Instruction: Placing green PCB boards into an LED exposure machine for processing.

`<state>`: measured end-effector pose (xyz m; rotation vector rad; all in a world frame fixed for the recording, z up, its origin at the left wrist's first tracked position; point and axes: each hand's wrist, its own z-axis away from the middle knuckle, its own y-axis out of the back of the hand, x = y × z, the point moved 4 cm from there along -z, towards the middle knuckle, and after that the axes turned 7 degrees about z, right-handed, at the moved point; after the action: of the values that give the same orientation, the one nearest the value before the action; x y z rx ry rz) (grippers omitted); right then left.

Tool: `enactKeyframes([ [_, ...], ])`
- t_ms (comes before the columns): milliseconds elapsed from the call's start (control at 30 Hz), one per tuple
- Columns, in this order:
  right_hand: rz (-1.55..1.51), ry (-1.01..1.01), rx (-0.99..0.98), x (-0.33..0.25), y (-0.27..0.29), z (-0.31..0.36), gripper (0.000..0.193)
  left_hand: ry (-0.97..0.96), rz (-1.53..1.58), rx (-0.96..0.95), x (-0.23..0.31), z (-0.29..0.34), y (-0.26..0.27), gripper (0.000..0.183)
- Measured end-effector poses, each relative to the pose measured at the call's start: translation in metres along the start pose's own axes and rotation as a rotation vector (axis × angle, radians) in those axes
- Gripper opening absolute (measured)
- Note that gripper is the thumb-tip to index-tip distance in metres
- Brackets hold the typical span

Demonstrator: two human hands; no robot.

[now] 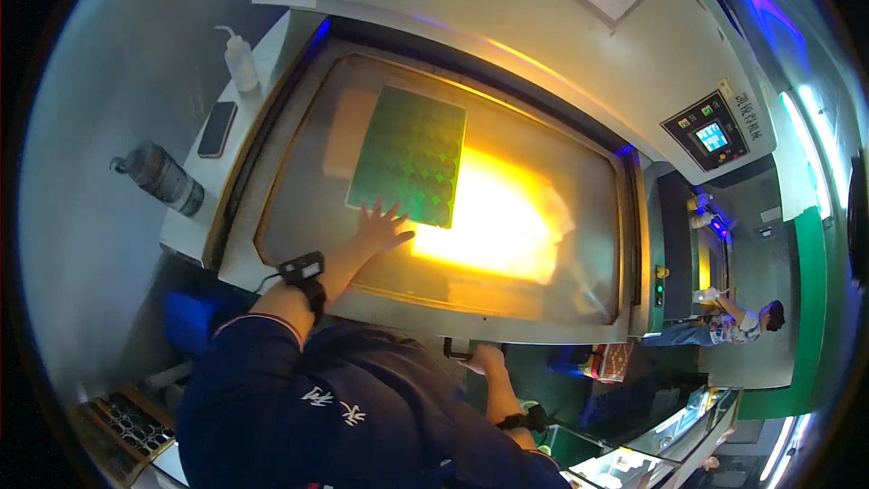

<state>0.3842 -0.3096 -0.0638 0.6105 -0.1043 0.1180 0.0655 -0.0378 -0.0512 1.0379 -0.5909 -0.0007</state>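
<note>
One green sheet (pixel 407 149) lies flat on the bed (pixel 308 181), mostly beyond the left hand (pixel 380 230), whose released, spread fingers touch its near edge. To their right and nearer, the right hand (pixel 487 360) is at one black handle (pixel 454 349); I cannot tell whether it grasps it. The step looks like positioning the sheet; the next move calls for a light, unskewing touch. Left of the spread fingers: one phone (pixel 217 129), one flask (pixel 161 177), one white bottle (pixel 240 63).

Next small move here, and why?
Probably lift the left hand clear of the green sheet: the sheet lies flat on the glowing table, with that hand's spread fingers over its near edge, while the right hand is at the black handle.
</note>
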Motion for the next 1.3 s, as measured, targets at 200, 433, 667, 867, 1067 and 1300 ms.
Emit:
enactKeyframes([
  [200, -0.086, 0.015, -0.03, -0.002, -0.016, -0.011, 0.055, 0.035, -0.233, 0.202, -0.038, 0.019, -0.029, 0.08],
  [433, -0.571, -0.111, 1.1, 0.035, 0.21, 0.161, 0.045, -0.01, -0.181, 0.229, -0.033, 0.019, -0.014, 0.081],
  [667, -0.292, 0.11, 2.043, 0.024, 0.298, 0.354, 0.055, -0.061, -0.207, 0.243, -0.028, 0.006, -0.017, 0.081],
  [867, -0.305, 0.027, 2.182, 0.016, 0.273, 0.369, 0.056, -0.018, -0.227, 0.191, -0.026, 0.005, -0.027, 0.081],
  [1067, -0.34, 0.034, 2.284, 0.028, 0.224, 0.404, 0.057, -0.049, -0.163, 0.341, -0.036, 0.009, -0.051, 0.082],
  [1300, -0.346, 0.001, 2.374, 0.081, 0.132, 0.468, 0.058, -0.188, 0.048, 0.336, 0.08, 0.079, -0.084, 0.054],
])
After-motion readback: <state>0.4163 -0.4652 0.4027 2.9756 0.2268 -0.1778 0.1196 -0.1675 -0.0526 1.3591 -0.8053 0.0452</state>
